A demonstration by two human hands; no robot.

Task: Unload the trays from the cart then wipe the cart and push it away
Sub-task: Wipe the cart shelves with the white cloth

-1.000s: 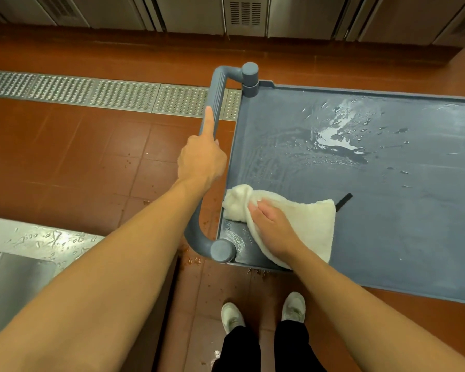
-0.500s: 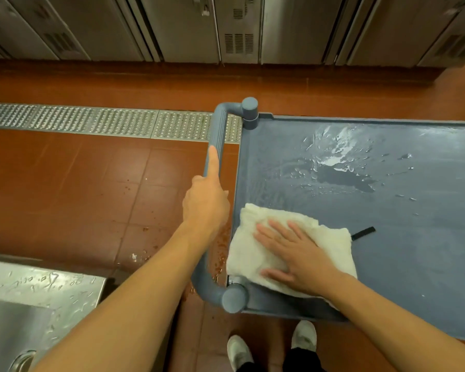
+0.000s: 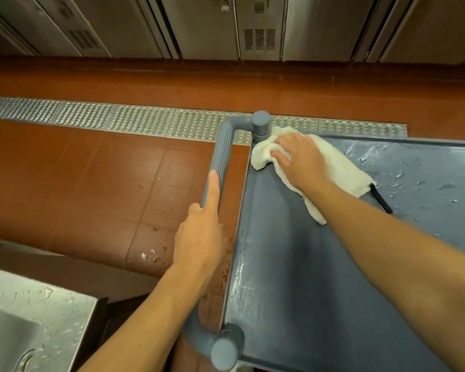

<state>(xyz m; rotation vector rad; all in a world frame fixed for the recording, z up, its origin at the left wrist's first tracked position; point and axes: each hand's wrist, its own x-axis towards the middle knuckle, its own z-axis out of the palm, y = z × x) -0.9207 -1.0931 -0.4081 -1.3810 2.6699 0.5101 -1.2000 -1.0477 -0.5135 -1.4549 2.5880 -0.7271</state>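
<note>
At the cart's (image 3: 293, 277) far corner, the right hand (image 3: 300, 157) presses flat, fingers spread, on a white cloth (image 3: 341, 167); the left hand (image 3: 199, 237) grips the handle (image 3: 222, 151), forefinger extended.

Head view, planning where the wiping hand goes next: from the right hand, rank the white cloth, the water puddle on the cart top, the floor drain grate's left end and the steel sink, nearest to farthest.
1. White cloth: under the right hand, far-left corner of the cart.
2. Water puddle: to its right on the cart top.
3. Drain grate's left end: far left on the floor.
4. Steel sink: bottom-left corner.
</note>
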